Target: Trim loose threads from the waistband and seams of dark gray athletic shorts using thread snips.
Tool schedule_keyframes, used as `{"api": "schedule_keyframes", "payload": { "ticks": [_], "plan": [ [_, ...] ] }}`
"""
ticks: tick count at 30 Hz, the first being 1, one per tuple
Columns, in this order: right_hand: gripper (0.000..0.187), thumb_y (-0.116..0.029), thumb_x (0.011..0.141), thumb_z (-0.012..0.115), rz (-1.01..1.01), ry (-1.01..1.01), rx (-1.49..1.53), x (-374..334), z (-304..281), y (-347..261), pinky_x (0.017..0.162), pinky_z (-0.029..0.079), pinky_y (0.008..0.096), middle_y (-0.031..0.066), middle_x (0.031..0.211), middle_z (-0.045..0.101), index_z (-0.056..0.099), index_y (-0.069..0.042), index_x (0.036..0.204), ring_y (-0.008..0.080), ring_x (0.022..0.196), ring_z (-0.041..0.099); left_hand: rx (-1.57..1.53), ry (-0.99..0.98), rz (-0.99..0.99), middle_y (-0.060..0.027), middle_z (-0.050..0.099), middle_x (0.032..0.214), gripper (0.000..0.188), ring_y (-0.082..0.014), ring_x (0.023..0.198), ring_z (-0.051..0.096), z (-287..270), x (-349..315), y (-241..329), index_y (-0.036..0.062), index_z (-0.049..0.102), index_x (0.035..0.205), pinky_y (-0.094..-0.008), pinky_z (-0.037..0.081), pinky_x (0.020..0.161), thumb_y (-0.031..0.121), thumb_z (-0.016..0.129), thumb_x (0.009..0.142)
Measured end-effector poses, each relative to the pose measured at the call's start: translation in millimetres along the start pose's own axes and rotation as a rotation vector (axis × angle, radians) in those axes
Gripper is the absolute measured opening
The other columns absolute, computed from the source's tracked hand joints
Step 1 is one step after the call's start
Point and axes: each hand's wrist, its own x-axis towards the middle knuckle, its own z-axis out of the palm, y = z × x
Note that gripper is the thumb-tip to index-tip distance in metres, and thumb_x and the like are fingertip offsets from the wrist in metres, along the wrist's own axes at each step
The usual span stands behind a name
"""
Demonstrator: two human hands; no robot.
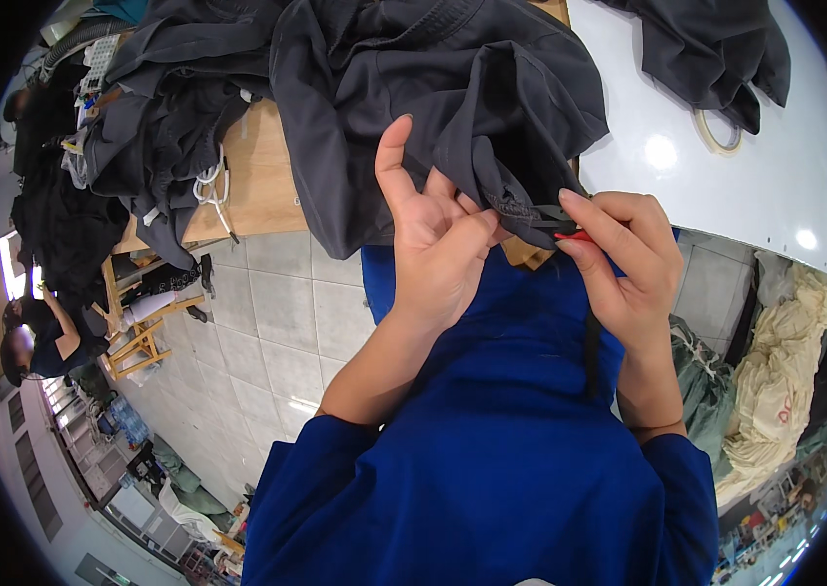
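Note:
A dark grey garment [365,107] lies bunched over the table's front edge, its hem raised toward me. My left hand [433,254] pinches that hem between thumb and fingers, the index finger sticking up free. Close by on the right, my right hand [633,259] grips a small pair of thread snips [574,235], of which a red part and dark blades show. The blades point left and lie against the stitched hem. Fingers and cloth hide most of the snips and the exact spot where they meet the fabric.
More dark garments [155,132] pile up on the wooden table [259,161] at left, beside a white cord [213,186]. The white table [628,146] bears a tape roll [716,135] and another garment [702,49]. Cream cloth [775,381] fills the right; a person [57,332] is far left.

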Motion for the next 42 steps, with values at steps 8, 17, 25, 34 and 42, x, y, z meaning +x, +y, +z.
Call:
{"api": "schedule_keyframes", "payload": {
  "ticks": [8,17,25,34,42],
  "plan": [
    [0.037,-0.011,0.065,0.075,-0.039,0.015,-0.025,0,4,3,0.059,0.038,0.0259,-0.0001,0.078,0.061,0.072,-0.014,0.101,0.0148,0.066,0.049,0.027,0.0,-0.009,-0.0183,0.037,0.137,0.087,-0.025,0.115,0.053,1,3,2,0.0251,-0.003,0.145,-0.039,0.049,0.091,-0.015,0.036,0.078],
    [0.039,-0.006,0.066,0.075,-0.017,0.073,0.123,-2,5,9,0.061,0.041,0.0238,0.0026,0.079,0.061,0.069,-0.008,0.105,0.0136,0.068,0.051,-0.083,0.038,-0.016,-0.0198,0.037,0.135,0.09,-0.021,0.11,0.055,4,5,3,0.0261,-0.002,0.143,-0.0311,0.051,0.084,-0.019,0.037,0.076],
    [0.037,-0.001,0.066,0.078,0.152,-0.067,0.327,6,23,-4,0.053,0.039,0.0213,0.0058,0.069,0.058,0.069,-0.006,0.102,0.0128,0.055,0.048,0.022,0.049,-0.041,-0.0214,0.037,0.135,0.088,-0.021,0.106,0.057,-1,4,0,0.025,0.001,0.144,-0.0304,0.051,0.084,-0.017,0.039,0.077],
    [0.012,-0.002,0.085,0.066,0.671,0.3,0.976,-9,32,13,0.065,0.039,0.0154,-0.001,0.081,0.062,0.065,0.001,0.096,0.0027,0.071,0.053,0.065,0.163,0.03,-0.0177,0.047,0.128,0.071,-0.0233,0.109,0.057,-12,-9,-6,0.0196,0.009,0.143,-0.0382,0.053,0.087,-0.008,0.045,0.088],
    [0.027,0.003,0.078,0.068,0.538,0.054,0.797,-12,25,2,0.059,0.035,0.0145,-0.0044,0.077,0.055,0.062,-0.002,0.103,0.0003,0.066,0.045,0.018,0.178,-0.012,-0.0189,0.043,0.13,0.078,-0.0226,0.107,0.058,-10,-11,1,0.0227,0.005,0.142,-0.0355,0.053,0.086,-0.01,0.049,0.087]
  ]
}}
